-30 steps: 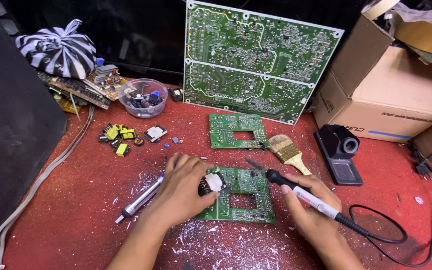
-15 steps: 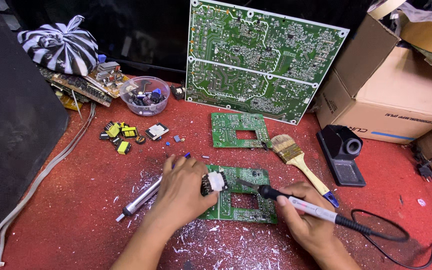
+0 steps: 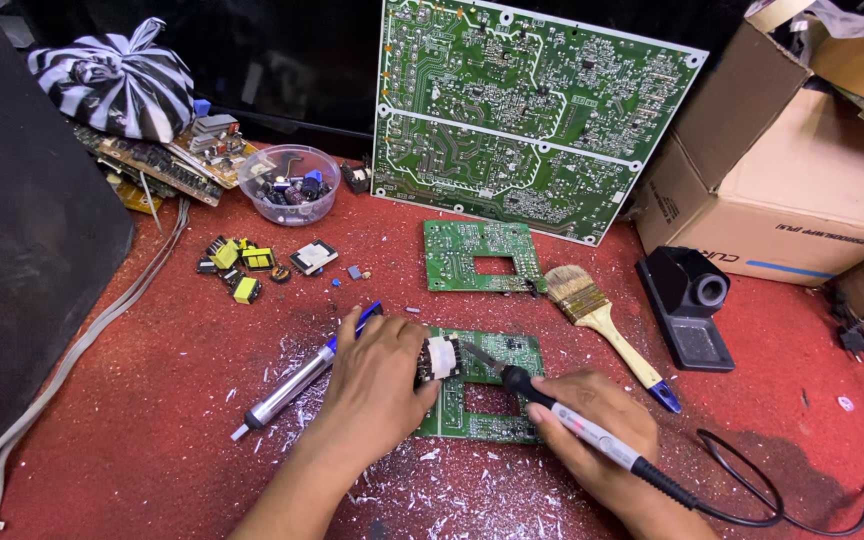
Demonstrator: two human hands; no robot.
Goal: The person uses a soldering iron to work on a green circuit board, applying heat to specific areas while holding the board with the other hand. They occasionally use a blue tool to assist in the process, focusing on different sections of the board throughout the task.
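Striped bundle [image 3: 117,80]: glossy black-and-white wrapping, knotted on top; far up and left of the small green board under my hands.
Scrap boards [image 3: 167,160]: flat stack, brown and green, just below the bundle.
Clear bowl [image 3: 288,184]: round plastic, filled with dark cylindrical parts; up-left of the small board.
Loose parts [image 3: 244,262]: small yellow and black blocks on the red gritty mat [image 3: 132,400], left of the small board.
Suction pump [image 3: 292,385]: slim metal tube with a blue end, lying just left of my left hand.
Left hand [image 3: 377,385]: mine, fingers closed on a boxy component wrapped in white tape [image 3: 439,357] at the small board's left edge.
Small board [image 3: 482,400]: green, rectangular cut-out in its middle, flat on the mat amid white flakes.
Soldering iron [image 3: 572,425]: black grip, pale barrel, thin metal tip touching the small board's top face.
Right hand [image 3: 602,440]: mine, wrapped around the iron like a pen, right of the small board.
Second cut-out board [image 3: 482,255]: green, above the small board.
Large board [image 3: 532,115]: green, leaning upright, farther above.
Brush [image 3: 602,315]: pale bristles, wooden handle, right of the small board.
Black stand [image 3: 692,305]: matt plastic, farther right.
Cardboard box [image 3: 802,190]: brown, open flaps, up-right.
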